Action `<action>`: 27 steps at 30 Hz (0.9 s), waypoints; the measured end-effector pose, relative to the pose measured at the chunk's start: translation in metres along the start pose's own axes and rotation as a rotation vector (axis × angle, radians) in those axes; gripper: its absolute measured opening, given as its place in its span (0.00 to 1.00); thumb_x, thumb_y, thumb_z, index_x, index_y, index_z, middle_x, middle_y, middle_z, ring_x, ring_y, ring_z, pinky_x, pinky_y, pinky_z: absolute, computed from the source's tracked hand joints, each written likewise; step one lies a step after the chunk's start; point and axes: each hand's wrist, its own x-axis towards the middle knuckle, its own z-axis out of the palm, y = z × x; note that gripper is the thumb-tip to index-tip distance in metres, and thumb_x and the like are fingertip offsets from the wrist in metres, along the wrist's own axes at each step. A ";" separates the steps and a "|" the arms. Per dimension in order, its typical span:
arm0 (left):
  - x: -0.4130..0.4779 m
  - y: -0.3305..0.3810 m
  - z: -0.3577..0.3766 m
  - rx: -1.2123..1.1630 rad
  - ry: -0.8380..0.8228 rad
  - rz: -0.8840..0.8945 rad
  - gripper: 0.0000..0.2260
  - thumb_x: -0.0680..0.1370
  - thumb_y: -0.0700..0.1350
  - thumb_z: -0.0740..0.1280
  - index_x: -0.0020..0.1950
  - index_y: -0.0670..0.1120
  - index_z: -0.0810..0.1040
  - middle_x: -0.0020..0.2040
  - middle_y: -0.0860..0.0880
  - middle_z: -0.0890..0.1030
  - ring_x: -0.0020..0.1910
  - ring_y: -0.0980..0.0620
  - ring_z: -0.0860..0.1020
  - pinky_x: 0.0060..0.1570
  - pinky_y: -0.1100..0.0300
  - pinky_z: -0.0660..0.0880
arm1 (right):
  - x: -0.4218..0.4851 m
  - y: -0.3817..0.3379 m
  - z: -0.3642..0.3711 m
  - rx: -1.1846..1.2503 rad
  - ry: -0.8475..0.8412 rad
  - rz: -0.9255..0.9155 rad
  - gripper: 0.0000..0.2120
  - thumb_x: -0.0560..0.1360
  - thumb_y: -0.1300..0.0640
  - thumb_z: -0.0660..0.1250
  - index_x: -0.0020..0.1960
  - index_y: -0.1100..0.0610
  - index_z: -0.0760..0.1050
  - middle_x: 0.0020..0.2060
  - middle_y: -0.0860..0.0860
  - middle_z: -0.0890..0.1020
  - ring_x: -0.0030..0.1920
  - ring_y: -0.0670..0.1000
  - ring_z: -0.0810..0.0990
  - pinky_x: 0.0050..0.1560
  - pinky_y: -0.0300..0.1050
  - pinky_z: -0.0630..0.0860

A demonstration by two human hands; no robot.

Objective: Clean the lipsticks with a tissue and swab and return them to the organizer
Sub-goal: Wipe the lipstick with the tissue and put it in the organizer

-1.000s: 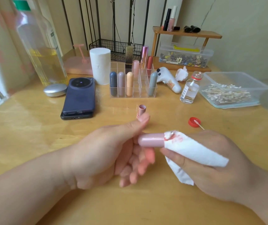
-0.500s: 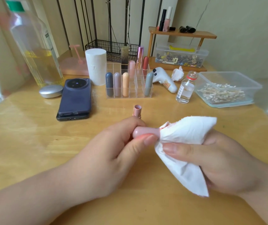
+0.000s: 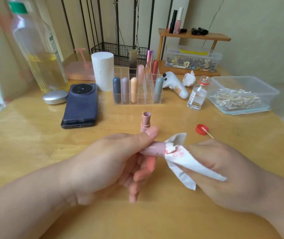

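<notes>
Head view looks down on a glossy yellow wooden counter set against a beige wall, where a clear acrylic organizer holds capped lipsticks upright in several compartments, a clear plastic tub holds cotton swabs, and a small open glass bottle of clear liquid stands between them. Nearer, an uncapped pink lipstick stands upright just behind the left hand, whose grip pinches a pink lipstick cap level above the counter. The right hand grips a red-stained tissue pressed into the cap's open end.

Left grip pinches lipstick cap; right grip curls round tissue
</notes>
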 end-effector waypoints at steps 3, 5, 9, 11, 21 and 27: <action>-0.004 0.000 0.008 -0.036 0.024 0.069 0.19 0.77 0.58 0.65 0.36 0.44 0.77 0.31 0.46 0.66 0.26 0.48 0.66 0.25 0.58 0.72 | 0.000 0.001 0.001 0.011 0.013 0.009 0.18 0.84 0.52 0.54 0.42 0.36 0.73 0.28 0.50 0.72 0.29 0.51 0.69 0.32 0.43 0.69; -0.001 -0.005 0.006 0.064 0.086 0.164 0.17 0.78 0.57 0.67 0.40 0.44 0.77 0.33 0.45 0.68 0.27 0.46 0.67 0.25 0.56 0.72 | -0.002 0.003 0.002 0.236 0.063 0.115 0.16 0.84 0.53 0.58 0.37 0.48 0.73 0.27 0.48 0.72 0.29 0.47 0.69 0.33 0.37 0.69; -0.005 -0.012 0.002 0.586 0.271 0.445 0.14 0.77 0.60 0.64 0.48 0.50 0.77 0.34 0.51 0.76 0.32 0.47 0.76 0.34 0.49 0.78 | -0.002 0.005 -0.004 0.604 -0.024 0.313 0.08 0.81 0.54 0.66 0.51 0.44 0.84 0.30 0.61 0.76 0.29 0.62 0.73 0.29 0.50 0.70; -0.010 -0.009 -0.001 0.913 0.337 0.657 0.09 0.80 0.57 0.63 0.54 0.54 0.75 0.43 0.55 0.79 0.39 0.49 0.78 0.39 0.52 0.77 | -0.001 0.002 -0.009 0.774 -0.158 0.341 0.15 0.78 0.53 0.65 0.64 0.43 0.79 0.47 0.74 0.76 0.41 0.78 0.72 0.39 0.60 0.64; -0.004 0.000 -0.002 0.218 0.191 0.240 0.22 0.74 0.61 0.67 0.48 0.42 0.82 0.38 0.40 0.80 0.30 0.43 0.75 0.27 0.54 0.74 | -0.006 0.007 -0.002 0.273 0.092 0.205 0.10 0.83 0.53 0.61 0.56 0.48 0.81 0.28 0.46 0.75 0.28 0.46 0.71 0.31 0.35 0.68; -0.007 0.004 0.005 -0.113 -0.034 0.053 0.20 0.79 0.57 0.63 0.38 0.43 0.79 0.28 0.43 0.71 0.21 0.49 0.69 0.20 0.62 0.70 | -0.005 0.003 -0.007 -0.311 0.066 -0.058 0.16 0.82 0.58 0.58 0.50 0.36 0.74 0.27 0.46 0.68 0.27 0.52 0.67 0.27 0.48 0.66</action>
